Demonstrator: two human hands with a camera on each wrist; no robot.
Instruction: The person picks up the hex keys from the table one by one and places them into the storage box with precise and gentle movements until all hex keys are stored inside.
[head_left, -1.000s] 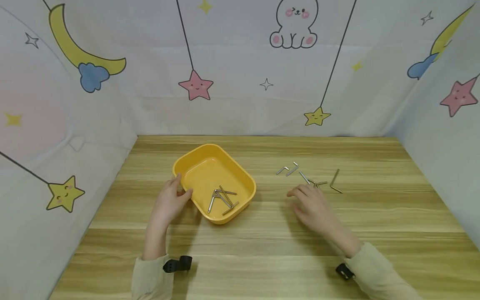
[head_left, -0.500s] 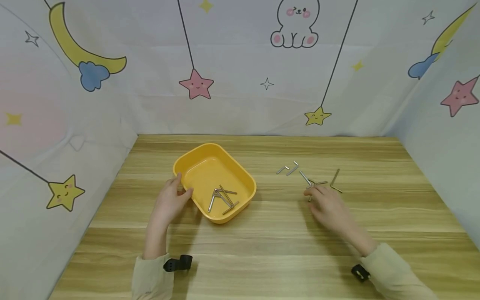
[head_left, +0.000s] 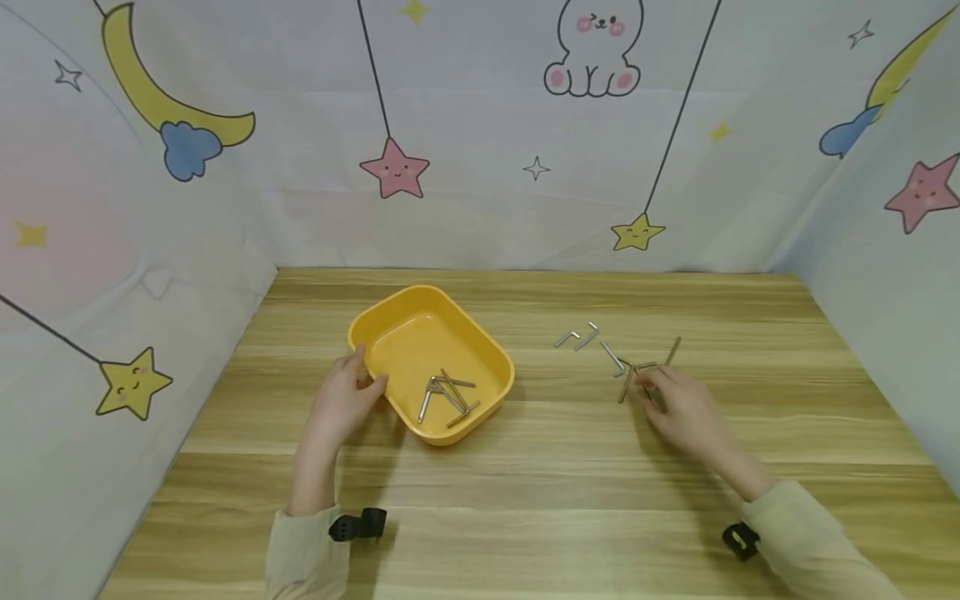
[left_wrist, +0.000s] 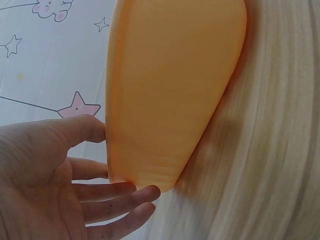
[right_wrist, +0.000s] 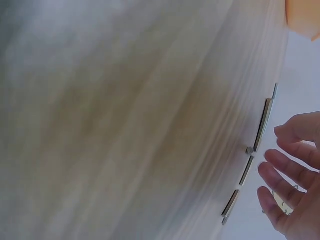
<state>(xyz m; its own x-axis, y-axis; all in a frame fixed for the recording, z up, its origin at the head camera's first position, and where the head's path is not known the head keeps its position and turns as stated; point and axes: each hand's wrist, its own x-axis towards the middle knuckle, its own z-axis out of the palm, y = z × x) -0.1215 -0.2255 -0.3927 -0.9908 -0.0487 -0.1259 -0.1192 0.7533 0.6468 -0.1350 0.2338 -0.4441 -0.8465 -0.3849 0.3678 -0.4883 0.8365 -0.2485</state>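
Note:
My left hand [head_left: 343,406] holds the near-left rim of a yellow plastic tray [head_left: 480,343]. In the left wrist view, the thumb and index tips pass behind the tray wall [left_wrist: 170,75], while the other fingertips lie against its outside. Several L-shaped hex keys [head_left: 447,398] lie crossed in the tray's near end. My right hand [head_left: 686,414], fingers loosely bent and apart, is just over the bronze hex keys [head_left: 624,388] on the table. Its fingers partly cover a longer bronze hex key [head_left: 673,350]. The right wrist view shows a gap between fingertips and keys [right_wrist: 262,125].
Two small silver hex keys [head_left: 567,337] lie farther back on the wooden table [head_left: 525,500], with a longer silver one [head_left: 612,357] nearer the bronze ones. A white printed cloth [head_left: 480,217] closes off the back and both sides.
My right hand has moved rightward over the loose hex keys, uncovering the silver and bronze ones and partly covering the rightmost. The left hand and tray have stayed in place.

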